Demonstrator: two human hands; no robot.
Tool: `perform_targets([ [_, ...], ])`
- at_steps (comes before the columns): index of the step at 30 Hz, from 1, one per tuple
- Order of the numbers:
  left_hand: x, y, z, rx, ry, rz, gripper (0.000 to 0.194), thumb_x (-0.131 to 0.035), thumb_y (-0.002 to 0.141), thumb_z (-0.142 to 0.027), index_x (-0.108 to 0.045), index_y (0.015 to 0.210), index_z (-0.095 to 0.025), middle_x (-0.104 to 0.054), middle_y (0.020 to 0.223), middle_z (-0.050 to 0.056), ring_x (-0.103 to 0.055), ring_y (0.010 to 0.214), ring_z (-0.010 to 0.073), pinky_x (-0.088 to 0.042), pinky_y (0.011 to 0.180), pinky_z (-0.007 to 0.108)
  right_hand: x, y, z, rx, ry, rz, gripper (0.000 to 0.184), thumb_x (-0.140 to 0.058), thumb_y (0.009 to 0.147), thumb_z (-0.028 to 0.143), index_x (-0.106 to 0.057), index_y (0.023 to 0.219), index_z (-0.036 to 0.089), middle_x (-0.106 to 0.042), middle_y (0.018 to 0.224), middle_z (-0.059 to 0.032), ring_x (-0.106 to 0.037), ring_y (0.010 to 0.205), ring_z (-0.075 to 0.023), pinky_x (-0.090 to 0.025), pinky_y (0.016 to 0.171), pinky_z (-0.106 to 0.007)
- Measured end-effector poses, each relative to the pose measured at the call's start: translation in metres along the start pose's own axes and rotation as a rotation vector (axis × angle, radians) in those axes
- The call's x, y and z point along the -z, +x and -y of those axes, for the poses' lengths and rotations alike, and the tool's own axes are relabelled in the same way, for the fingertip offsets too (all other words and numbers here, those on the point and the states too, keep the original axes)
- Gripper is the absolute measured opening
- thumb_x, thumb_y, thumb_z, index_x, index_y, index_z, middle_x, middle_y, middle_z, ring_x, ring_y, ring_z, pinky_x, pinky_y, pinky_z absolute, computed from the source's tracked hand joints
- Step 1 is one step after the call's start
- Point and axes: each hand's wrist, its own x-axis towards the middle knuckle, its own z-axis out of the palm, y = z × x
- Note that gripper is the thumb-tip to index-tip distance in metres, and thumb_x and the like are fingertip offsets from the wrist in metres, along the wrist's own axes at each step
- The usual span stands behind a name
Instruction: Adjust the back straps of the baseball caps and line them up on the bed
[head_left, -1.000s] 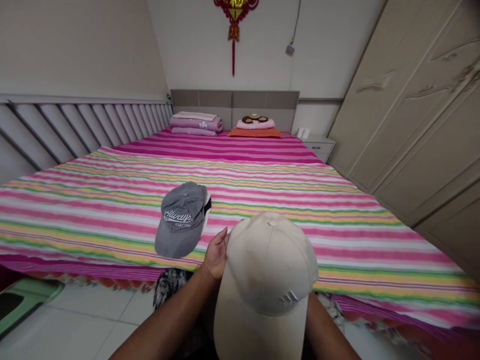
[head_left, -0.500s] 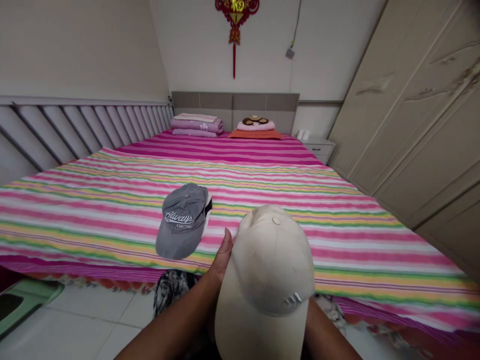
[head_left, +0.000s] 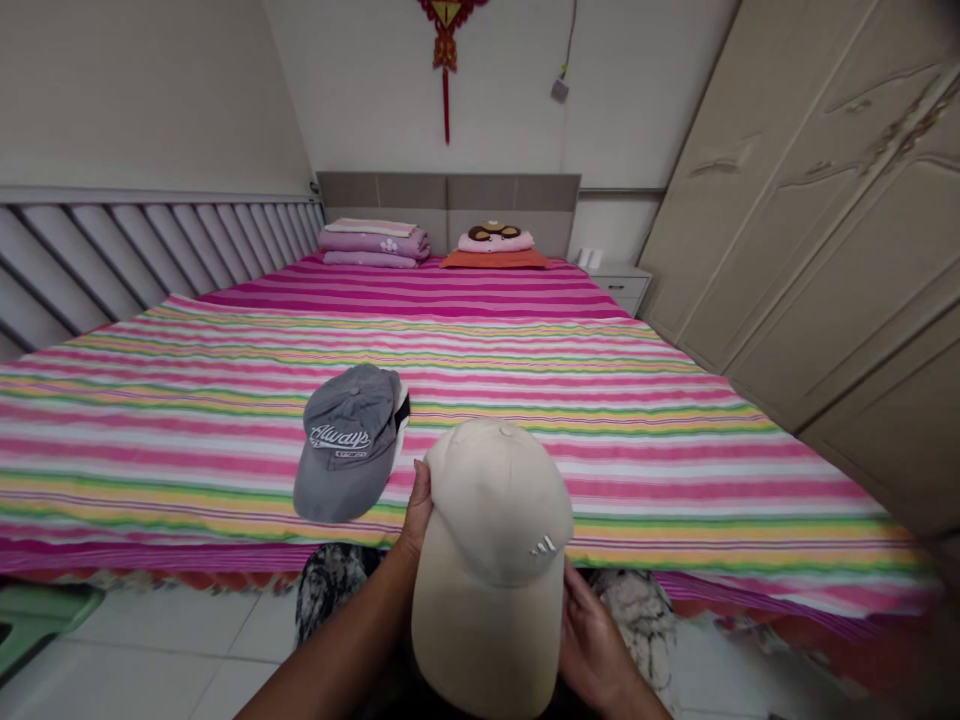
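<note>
1. The left hand (head_left: 416, 510) sits at lower centre, its fingers pressed against the left side of a cream baseball cap (head_left: 491, 520) and gripping it.
2. The right hand (head_left: 592, 640) is at lower centre right, curled around the cap's right edge, so both hands are grasping it.
3. The cap is held up at lower centre, crown away from the viewer, with its brim downward and a small silver emblem on the front.
4. A grey baseball cap (head_left: 349, 440) with white "Always" lettering lies just left of the cream cap, on a striped bedsheet (head_left: 600, 400).
5. Folded pink quilts (head_left: 375, 243) and a pillow (head_left: 495, 240) lie at the top centre of the bed.
6. A cream wardrobe (head_left: 810, 170) fills the right, and a slatted wall panel (head_left: 150, 260) runs along the left.
</note>
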Motion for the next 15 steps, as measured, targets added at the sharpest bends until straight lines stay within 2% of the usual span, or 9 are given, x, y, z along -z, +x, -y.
perform_targets([
  [3, -0.001, 0.008, 0.001, -0.025, -0.037, -0.049, 0.064, -0.038, 0.070, -0.069, -0.068, 0.094, -0.017, -0.069, 0.092, 0.010, -0.051, 0.109, 0.0293, -0.031, 0.097, 0.042, 0.000, -0.015, 0.000, -0.018, 0.102, 0.030, 0.044, -0.058, 0.070, 0.056, -0.065, 0.098, 0.023, -0.066, 0.105, -0.0072, -0.059, 0.098, -0.0254, -0.048, 0.079, -0.038],
  [6, -0.006, 0.017, 0.006, -0.017, -0.053, -0.090, 0.068, -0.034, 0.071, -0.071, -0.066, 0.100, -0.017, -0.067, 0.098, 0.011, -0.051, 0.109, 0.0292, -0.033, 0.096, 0.042, -0.003, -0.024, -0.004, -0.015, 0.138, 0.052, 0.038, -0.068, 0.067, 0.039, -0.063, 0.102, 0.024, -0.068, 0.101, -0.0066, -0.064, 0.085, -0.0232, -0.051, 0.069, -0.035],
  [9, -0.011, 0.025, 0.010, -0.046, -0.062, -0.131, 0.069, -0.031, 0.072, -0.070, -0.063, 0.103, -0.018, -0.066, 0.101, 0.011, -0.052, 0.108, 0.0287, -0.034, 0.094, 0.042, -0.007, -0.024, -0.002, 0.025, 0.164, -0.006, 0.040, -0.069, 0.066, 0.027, -0.061, 0.106, 0.023, -0.069, 0.098, -0.0066, -0.064, 0.087, -0.0235, -0.049, 0.077, -0.037],
  [12, -0.011, 0.030, 0.012, -0.125, -0.054, -0.156, 0.063, -0.029, 0.078, -0.064, -0.061, 0.105, -0.018, -0.065, 0.102, 0.010, -0.054, 0.105, 0.0263, -0.037, 0.092, 0.041, -0.002, -0.018, 0.018, 0.088, 0.118, -0.073, 0.048, -0.071, 0.062, 0.022, -0.060, 0.109, 0.021, -0.068, 0.101, -0.0081, -0.061, 0.097, -0.0257, -0.044, 0.087, -0.041],
  [15, -0.001, 0.031, 0.013, -0.156, -0.013, -0.164, 0.053, -0.030, 0.084, -0.054, -0.059, 0.106, -0.016, -0.064, 0.103, 0.011, -0.056, 0.101, 0.0230, -0.039, 0.090, 0.038, 0.011, -0.006, 0.054, 0.167, 0.003, -0.118, 0.055, -0.074, 0.057, 0.018, -0.059, 0.110, 0.018, -0.069, 0.099, -0.0098, -0.060, 0.098, -0.0274, -0.041, 0.090, -0.042],
])
